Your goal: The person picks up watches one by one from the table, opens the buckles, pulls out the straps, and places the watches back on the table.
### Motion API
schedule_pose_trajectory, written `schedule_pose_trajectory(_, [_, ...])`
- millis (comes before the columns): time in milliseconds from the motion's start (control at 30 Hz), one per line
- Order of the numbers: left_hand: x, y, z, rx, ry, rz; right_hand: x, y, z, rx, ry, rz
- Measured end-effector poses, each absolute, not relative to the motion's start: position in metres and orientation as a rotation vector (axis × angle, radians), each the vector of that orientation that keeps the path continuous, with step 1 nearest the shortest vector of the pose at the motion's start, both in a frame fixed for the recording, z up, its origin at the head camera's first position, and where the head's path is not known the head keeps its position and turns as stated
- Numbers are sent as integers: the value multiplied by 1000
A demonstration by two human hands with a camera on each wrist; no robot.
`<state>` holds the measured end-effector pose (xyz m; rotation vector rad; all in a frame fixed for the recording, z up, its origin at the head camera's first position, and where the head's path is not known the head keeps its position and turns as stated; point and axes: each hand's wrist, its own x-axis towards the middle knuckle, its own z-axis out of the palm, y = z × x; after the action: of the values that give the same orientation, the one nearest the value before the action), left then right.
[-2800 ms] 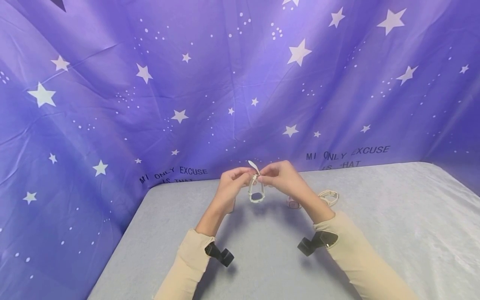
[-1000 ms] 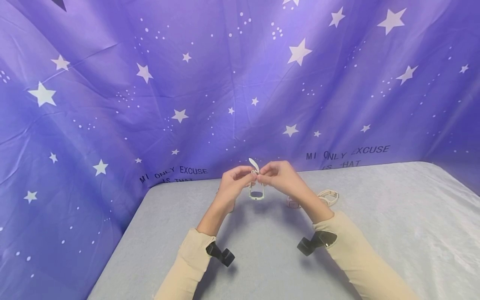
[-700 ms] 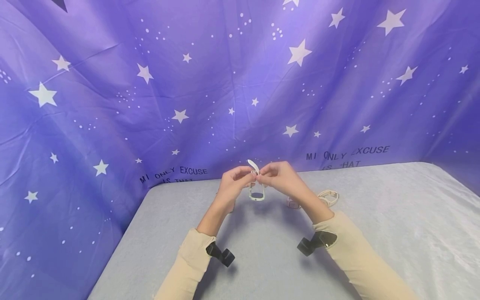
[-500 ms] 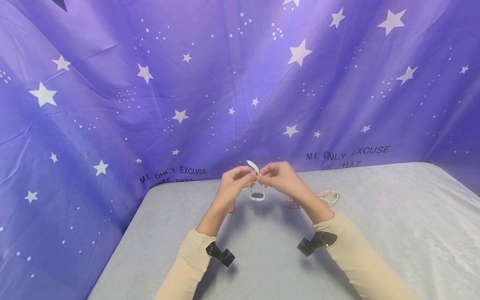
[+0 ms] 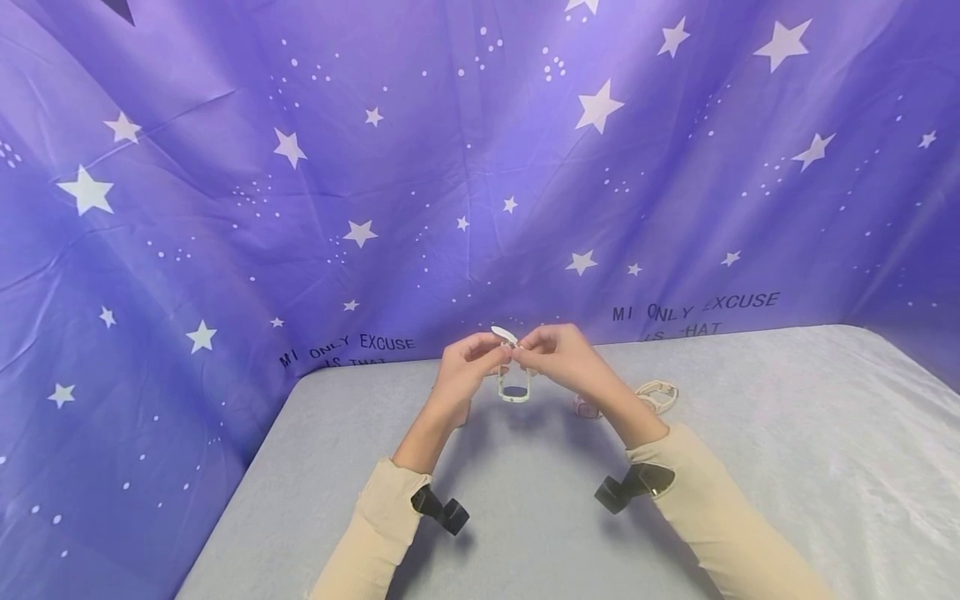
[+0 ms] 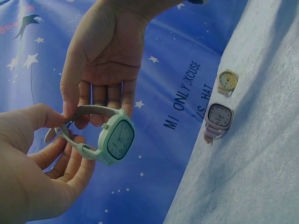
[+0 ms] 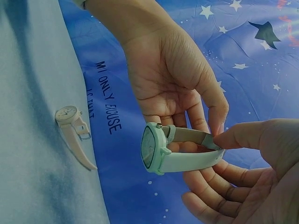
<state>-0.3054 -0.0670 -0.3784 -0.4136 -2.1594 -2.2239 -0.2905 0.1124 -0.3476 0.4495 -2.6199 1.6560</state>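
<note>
Both hands hold a pale green wristwatch (image 5: 514,393) above the table, its strap bent into a loop with the case hanging at the bottom. My left hand (image 5: 467,371) pinches the strap near the buckle end between thumb and index finger. From the other side, my right hand (image 5: 561,354) pinches the strap where its ends meet. In the left wrist view the watch's square dial (image 6: 120,140) faces right. The strap's free tip (image 5: 504,335) sticks out above the fingers in the head view. Fingertips partly hide the buckle area.
A pink square watch (image 6: 219,116) and a cream watch (image 6: 228,81) lie on the grey cloth-covered table (image 5: 525,517), near my right forearm. Another watch with a pale strap (image 7: 74,142) lies on the left-hand side. A purple starry curtain (image 5: 420,167) hangs behind.
The strap's free tip has leaned over to the left and lowered. The watch case has risen slightly against the fingers since the earliest frame. Both hands stay nearly in place.
</note>
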Motion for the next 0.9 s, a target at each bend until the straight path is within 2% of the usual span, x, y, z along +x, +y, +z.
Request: schedule_pose_trajectory(900, [-306,-68,-379,-421,-2163,-2229,-291,112,-350,417,-2621,1697])
